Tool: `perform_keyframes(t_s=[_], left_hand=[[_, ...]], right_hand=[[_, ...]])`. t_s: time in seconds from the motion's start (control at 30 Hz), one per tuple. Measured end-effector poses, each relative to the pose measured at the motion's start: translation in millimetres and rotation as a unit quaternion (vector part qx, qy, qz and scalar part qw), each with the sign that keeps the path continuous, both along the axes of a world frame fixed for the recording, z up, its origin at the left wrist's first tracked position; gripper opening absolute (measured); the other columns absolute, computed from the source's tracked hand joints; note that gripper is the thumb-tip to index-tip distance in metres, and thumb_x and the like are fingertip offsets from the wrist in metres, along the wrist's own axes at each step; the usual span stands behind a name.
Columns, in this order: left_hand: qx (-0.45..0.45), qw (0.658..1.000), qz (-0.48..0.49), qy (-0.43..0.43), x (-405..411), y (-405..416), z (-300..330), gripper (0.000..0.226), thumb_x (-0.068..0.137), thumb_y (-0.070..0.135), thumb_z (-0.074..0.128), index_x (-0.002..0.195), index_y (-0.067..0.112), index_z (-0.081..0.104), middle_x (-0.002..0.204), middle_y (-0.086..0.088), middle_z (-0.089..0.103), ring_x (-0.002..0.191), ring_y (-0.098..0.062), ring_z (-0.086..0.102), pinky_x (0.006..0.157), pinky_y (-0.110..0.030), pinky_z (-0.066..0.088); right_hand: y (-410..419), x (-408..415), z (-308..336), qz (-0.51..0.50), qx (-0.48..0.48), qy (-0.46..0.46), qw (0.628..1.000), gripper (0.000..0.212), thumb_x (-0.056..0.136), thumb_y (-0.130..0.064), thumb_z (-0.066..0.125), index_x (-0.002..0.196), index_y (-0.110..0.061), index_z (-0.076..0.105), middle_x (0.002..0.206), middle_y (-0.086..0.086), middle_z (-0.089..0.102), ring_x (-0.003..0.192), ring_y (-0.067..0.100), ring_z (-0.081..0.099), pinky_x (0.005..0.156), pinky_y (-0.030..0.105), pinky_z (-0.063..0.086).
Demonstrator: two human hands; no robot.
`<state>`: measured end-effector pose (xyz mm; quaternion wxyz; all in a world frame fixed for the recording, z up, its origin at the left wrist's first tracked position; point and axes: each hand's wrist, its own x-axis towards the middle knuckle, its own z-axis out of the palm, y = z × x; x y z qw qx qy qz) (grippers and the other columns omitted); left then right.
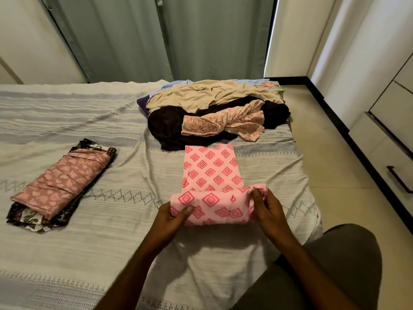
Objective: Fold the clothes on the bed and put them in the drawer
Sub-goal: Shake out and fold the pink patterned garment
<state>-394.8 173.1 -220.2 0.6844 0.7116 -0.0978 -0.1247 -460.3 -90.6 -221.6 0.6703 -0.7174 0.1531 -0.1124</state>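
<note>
I see both hands gripping the pink diamond-print garment: left hand thumb on top, right hand pinching its folded corner, on the striped bedspread before grey curtains.

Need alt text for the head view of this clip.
Both hands, left hand and right hand, grip the near end of a pink diamond-print garment on the bed. Folded clothes lie left; an unfolded pile lies behind.

Left hand: fingers hiding under the pink garment, only thumb showing. Clothes pile at upper centre is burying its lower layers. Drawer handle is running off the right edge.
</note>
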Motion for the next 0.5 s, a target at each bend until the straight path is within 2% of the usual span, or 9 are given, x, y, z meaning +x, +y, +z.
perform_keyframes(t_s=[0.07,0.13,0.2,0.3,0.37,0.43,0.5], left_hand=[[-0.013,1.000,0.002,0.015,-1,-2,7,0.032,0.089,0.025,0.069,0.116,0.008,0.071,0.102,-0.008,0.078,0.098,-0.025,0.074,0.077,-0.033,0.061],[-0.001,1.000,0.025,0.008,1,-5,5,0.031,0.091,0.021,0.064,0.117,0.004,0.071,0.099,-0.006,0.078,0.095,-0.023,0.075,0.075,-0.031,0.061],[0.017,0.997,0.069,-0.012,5,-13,-2,0.035,0.094,0.030,0.066,0.117,0.003,0.071,0.096,-0.003,0.078,0.092,-0.018,0.074,0.072,-0.029,0.059],[0.030,0.991,0.129,-0.021,12,-30,-13,0.032,0.098,0.036,0.062,0.118,0.013,0.072,0.103,0.000,0.078,0.100,-0.017,0.073,0.080,-0.035,0.060],[0.048,0.983,0.174,-0.021,23,-41,-15,0.031,0.099,0.037,0.060,0.115,0.015,0.073,0.101,0.001,0.078,0.098,-0.014,0.073,0.081,-0.035,0.059],[0.083,0.972,0.215,-0.037,36,-49,-11,0.029,0.100,0.038,0.057,0.108,0.014,0.071,0.095,0.004,0.075,0.091,-0.009,0.071,0.078,-0.030,0.056],[0.128,0.962,0.234,-0.059,53,-56,-4,0.030,0.103,0.037,0.053,0.099,0.009,0.064,0.084,0.007,0.069,0.079,-0.003,0.064,0.067,-0.023,0.049]], right_hand=[[2,-4,-3,-0.023,-0.008,0.003,1.000,0.025,0.100,-0.041,0.050,0.105,-0.023,0.066,0.093,-0.002,0.075,0.088,0.012,0.073,0.069,0.031,0.059],[5,-5,-3,-0.042,-0.019,0.009,0.999,0.022,0.102,-0.037,0.049,0.105,-0.023,0.065,0.091,-0.004,0.075,0.085,0.003,0.071,0.067,0.018,0.055],[8,2,-2,-0.060,-0.038,0.024,0.997,0.020,0.102,-0.038,0.049,0.106,-0.024,0.064,0.092,-0.008,0.073,0.085,-0.001,0.069,0.066,0.012,0.050],[10,17,-3,-0.078,-0.064,0.060,0.993,0.023,0.098,-0.050,0.053,0.106,-0.030,0.059,0.094,-0.012,0.069,0.088,0.007,0.066,0.074,0.025,0.051],[13,29,-6,-0.078,-0.087,0.079,0.990,0.029,0.095,-0.052,0.058,0.111,-0.028,0.054,0.094,-0.014,0.066,0.085,0.007,0.064,0.068,0.024,0.049],[18,41,-7,-0.094,-0.123,0.077,0.985,0.031,0.098,-0.050,0.055,0.114,-0.024,0.051,0.095,-0.003,0.067,0.085,0.017,0.066,0.067,0.029,0.050],[19,58,-7,-0.120,-0.166,0.069,0.976,0.033,0.102,-0.051,0.046,0.116,-0.021,0.049,0.097,0.011,0.069,0.087,0.032,0.066,0.072,0.040,0.054]])
